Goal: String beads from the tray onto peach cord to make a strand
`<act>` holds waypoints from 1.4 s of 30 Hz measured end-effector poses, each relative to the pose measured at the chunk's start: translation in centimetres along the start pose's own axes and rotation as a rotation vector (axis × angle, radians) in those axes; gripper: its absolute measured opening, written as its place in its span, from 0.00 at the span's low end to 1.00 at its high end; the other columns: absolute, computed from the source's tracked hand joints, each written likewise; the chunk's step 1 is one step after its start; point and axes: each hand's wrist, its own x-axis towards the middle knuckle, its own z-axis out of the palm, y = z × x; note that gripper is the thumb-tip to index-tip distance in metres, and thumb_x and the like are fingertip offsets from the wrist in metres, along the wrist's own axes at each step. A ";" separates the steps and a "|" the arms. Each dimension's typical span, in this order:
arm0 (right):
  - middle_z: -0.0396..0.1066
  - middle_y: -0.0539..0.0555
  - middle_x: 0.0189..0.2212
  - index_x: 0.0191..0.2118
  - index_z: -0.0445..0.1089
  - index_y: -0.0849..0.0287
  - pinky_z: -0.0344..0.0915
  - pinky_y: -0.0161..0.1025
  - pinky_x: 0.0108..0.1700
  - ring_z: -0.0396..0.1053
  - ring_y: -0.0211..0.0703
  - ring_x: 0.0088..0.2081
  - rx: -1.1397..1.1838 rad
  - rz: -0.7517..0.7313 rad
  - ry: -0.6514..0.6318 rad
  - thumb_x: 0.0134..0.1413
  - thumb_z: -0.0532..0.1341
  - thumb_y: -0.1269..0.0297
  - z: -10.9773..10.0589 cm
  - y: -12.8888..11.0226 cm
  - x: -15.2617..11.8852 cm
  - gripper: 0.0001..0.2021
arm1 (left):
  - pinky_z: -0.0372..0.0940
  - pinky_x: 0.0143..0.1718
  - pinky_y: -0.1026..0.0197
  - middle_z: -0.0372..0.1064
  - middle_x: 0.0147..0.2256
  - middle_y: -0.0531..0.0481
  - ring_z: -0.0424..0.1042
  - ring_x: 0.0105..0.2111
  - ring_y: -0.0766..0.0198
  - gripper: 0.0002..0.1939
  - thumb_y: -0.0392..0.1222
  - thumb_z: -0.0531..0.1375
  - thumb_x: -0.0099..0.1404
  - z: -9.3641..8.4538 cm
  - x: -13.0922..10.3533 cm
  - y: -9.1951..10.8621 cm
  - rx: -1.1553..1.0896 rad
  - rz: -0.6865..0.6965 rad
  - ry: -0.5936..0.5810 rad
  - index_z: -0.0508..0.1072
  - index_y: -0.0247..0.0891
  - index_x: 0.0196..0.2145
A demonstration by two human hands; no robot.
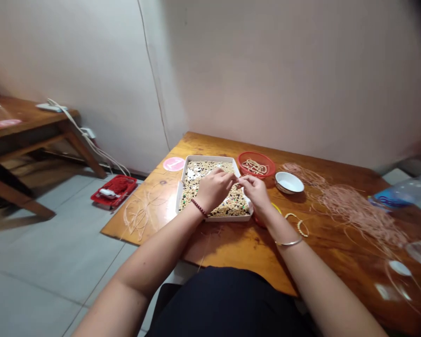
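Apparently, left hand (213, 189) and right hand (256, 191) meet at the fingertips by the right rim of the tray (231, 218); can't tell what, if anything, either pinches. Beads (195, 186) lie loose inside. Likely risk: a wrist knocking the rim, scattering them.

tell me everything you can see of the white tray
The tray is shallow and roughly square, with low white walls that could be plastic or card. Small beads, mostly cream with dark and a few green ones, cover most of its floor. It lies flat on the wooden table, between a pink disc and a red basket. The left hand and right hand meet above its right side; whether either touches it is unclear.
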 end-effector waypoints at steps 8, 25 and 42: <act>0.71 0.53 0.22 0.27 0.69 0.61 0.63 0.38 0.33 0.69 0.42 0.26 -0.197 -0.095 0.013 0.47 0.61 0.55 -0.2 1.1 -1.4 0.12 | 0.62 0.35 0.61 0.72 0.35 0.50 0.68 0.36 0.63 0.09 0.45 0.53 0.67 -8.9 -2.1 -0.6 -0.018 -0.155 -0.025 0.70 0.40 0.38; 0.73 0.54 0.27 0.28 0.69 0.59 0.62 0.36 0.33 0.70 0.45 0.30 -0.299 -0.196 0.147 0.50 0.57 0.52 -0.9 1.6 -1.6 0.14 | 0.64 0.36 0.56 0.74 0.40 0.43 0.71 0.40 0.52 0.13 0.46 0.50 0.64 -9.9 -19.7 -16.5 0.158 -1.417 0.335 0.69 0.38 0.40; 0.69 0.53 0.24 0.26 0.67 0.61 0.63 0.37 0.33 0.67 0.42 0.28 -0.080 -0.178 0.075 0.46 0.61 0.52 0.4 2.9 -1.8 0.15 | 0.65 0.36 0.61 0.74 0.34 0.48 0.74 0.35 0.62 0.07 0.43 0.52 0.65 -8.6 -20.9 -17.1 -0.006 -1.378 0.598 0.65 0.38 0.38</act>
